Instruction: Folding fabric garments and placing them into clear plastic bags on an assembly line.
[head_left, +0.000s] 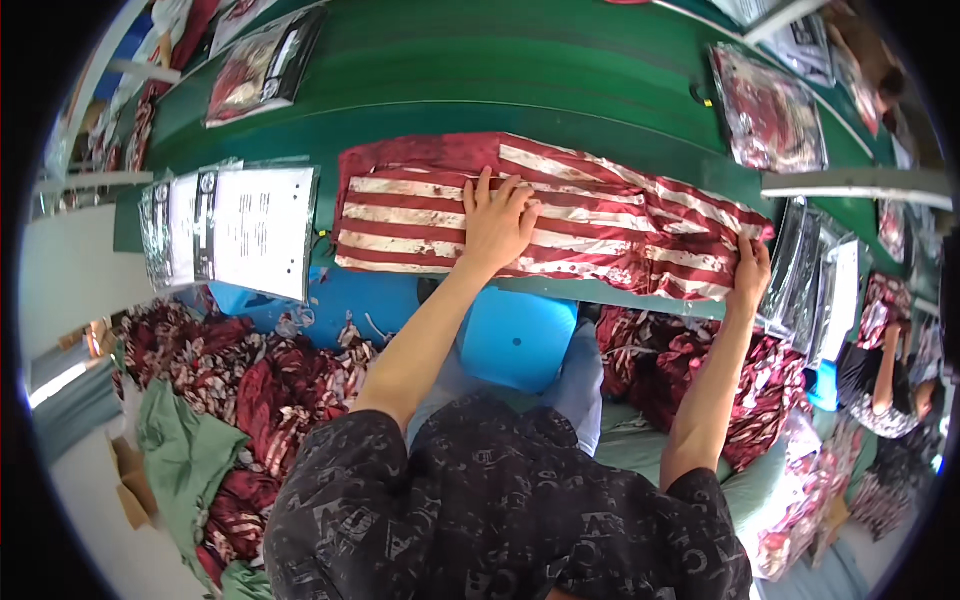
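Note:
A long folded piece of red-and-white striped cloth (590, 215) with dark red blotches lies across the green work surface in front of me. A plain dark red part shows at its upper left. My left hand (497, 225) rests flat on the cloth left of its middle, fingers spread. At the cloth's right end, my right hand (750, 270) grips the edge, its fingers closed on the fabric. The right part of the cloth is wrinkled, while the left part lies flatter. Whether it is a garment, I cannot tell.
Clear packets with white sheets (262, 228) are stacked at left; dark packets (800, 265) lie at right. Packed bundles (765, 110) sit on the green surface (520, 60) beyond. Striped cloth heaps (290, 400) flank a blue stool (518, 340). Another person (890, 385) is at far right.

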